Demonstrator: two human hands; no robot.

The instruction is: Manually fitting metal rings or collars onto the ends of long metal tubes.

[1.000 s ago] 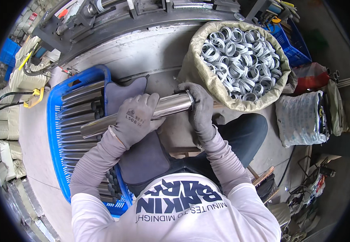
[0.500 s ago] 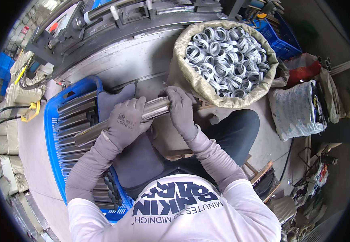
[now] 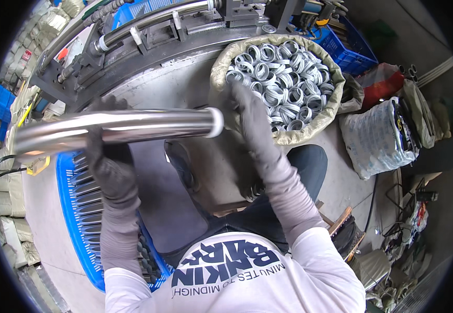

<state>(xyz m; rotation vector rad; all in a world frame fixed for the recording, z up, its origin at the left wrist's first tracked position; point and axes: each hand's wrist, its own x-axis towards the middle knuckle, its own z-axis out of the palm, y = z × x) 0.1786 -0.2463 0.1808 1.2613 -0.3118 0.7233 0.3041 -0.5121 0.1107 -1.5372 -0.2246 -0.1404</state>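
Note:
A long, shiny metal tube (image 3: 148,124) lies nearly level in front of me, tilted slightly, its left part blurred. A pale ring (image 3: 216,122) sits at its right end. My left hand (image 3: 110,154), in a grey glove, is wrapped round the tube's middle. Also gloved, my right hand (image 3: 247,112) is apart from the tube, at the near-left rim of a woven sack (image 3: 217,78). Its fingers are blurred but look stretched out, with nothing visible in them. Inside the sack are many grey metal rings (image 3: 284,78).
To the left, a blue crate (image 3: 65,193) holds several dark tubes (image 3: 88,195). A metal machine bed (image 3: 148,55) spans the far side. A blue bin (image 3: 349,49) stands behind the sack, a white bag (image 3: 375,138) to its right. A wooden-edged brush (image 3: 343,224) lies beside my right leg.
The tube has been raised from beside the crate and now lies flatter in my left hand alone. My right hand has let go and moved up to the sack's rim.

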